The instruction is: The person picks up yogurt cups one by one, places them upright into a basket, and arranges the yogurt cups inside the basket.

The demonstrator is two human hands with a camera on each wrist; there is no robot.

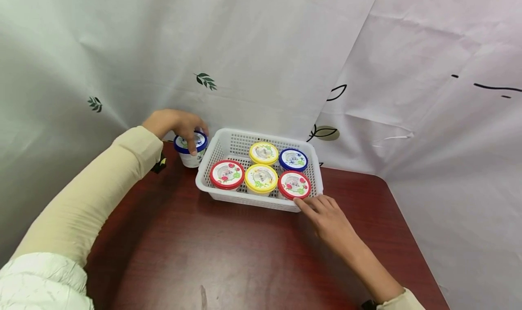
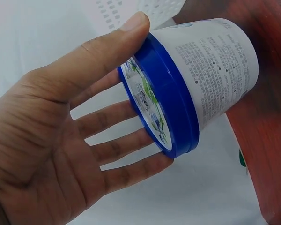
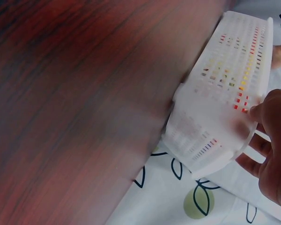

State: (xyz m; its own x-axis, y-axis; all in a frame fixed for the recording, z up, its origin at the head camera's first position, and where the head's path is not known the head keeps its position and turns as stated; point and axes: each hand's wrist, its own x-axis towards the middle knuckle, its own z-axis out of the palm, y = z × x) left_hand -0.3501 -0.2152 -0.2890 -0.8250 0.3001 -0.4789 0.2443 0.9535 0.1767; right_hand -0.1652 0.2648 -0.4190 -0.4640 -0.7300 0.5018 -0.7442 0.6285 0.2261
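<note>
At the left end of the table a paper tub with a blue lid [image 1: 189, 160] stands just beside a white plastic basket [image 1: 248, 200]. My left hand [image 1: 183, 123] holds this tub from above, thumb on one side of the blue lid [image 2: 173, 93] and fingers on the other. In the left wrist view small print covers the tub's side. My right hand [image 1: 332, 221] grips the basket's near right corner, thumb at the front rim [image 3: 253, 133] and fingers along the end. Inside the basket are two red-lidded tubs [image 1: 227, 174], two yellow-lidded tubs [image 1: 261, 177] and one blue-lidded tub [image 1: 293, 159].
The dark red-brown table [image 1: 228, 251] stretches in front of the basket. A pale curtain with leaf prints [image 1: 261, 70] hangs close behind the basket and along both sides. A small black and yellow thing [image 1: 160, 164] shows under the left forearm.
</note>
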